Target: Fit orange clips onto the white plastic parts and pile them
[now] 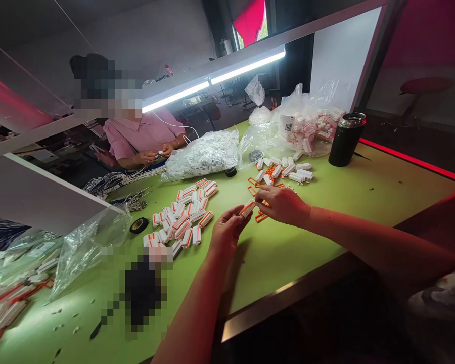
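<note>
My left hand (226,230) is closed in a pinch on a small white connector with an orange insert (247,208), held just above the green table (326,212). My right hand (281,203) meets it from the right, fingers curled on the same connector's end. Loose orange clips (258,189) lie under and behind my right hand. A spread of finished white-and-orange connectors (185,215) lies to the left of my left hand. Plain white connectors (288,169) lie in a small heap behind the clips.
A black steel flask (346,139) stands at the back right. Clear plastic bags of parts (205,154) (311,126) line the far side. Black tape rolls (139,225) (230,172) lie on the table. A person in a pink shirt (144,136) works opposite with wire bundles (114,182).
</note>
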### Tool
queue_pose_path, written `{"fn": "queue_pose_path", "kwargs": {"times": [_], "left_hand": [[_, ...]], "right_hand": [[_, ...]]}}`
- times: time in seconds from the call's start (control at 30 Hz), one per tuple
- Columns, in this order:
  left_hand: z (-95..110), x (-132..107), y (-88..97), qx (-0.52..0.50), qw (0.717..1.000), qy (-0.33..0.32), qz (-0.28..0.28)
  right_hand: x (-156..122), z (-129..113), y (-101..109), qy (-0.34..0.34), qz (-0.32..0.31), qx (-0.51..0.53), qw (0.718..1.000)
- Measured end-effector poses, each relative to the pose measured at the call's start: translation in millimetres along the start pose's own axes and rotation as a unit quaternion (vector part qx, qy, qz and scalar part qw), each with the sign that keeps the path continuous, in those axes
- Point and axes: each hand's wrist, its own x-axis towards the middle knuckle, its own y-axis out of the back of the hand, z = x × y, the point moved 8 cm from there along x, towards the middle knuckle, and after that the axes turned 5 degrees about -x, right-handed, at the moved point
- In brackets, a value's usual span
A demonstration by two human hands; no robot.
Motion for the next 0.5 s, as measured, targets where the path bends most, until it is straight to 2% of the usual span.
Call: {"fn": "queue_pose_path", "kwargs": {"times": [0.23,0.4,0.5], "left_hand": [[10,-4,-1.6,0.086,0.995,-0.051,0.006],[20,-10,-6.3,0.187,0.976,-0.114,0.006],[21,-12,-7.8,0.219,0.967,-0.131,0.003]], "right_hand": [[2,2,1,0.031,0.017,0.068,0.997],[2,3,-2,0.028,0.016,0.098,0.995],[2,4,-1,0.013,0.015,0.130,0.991]]}}
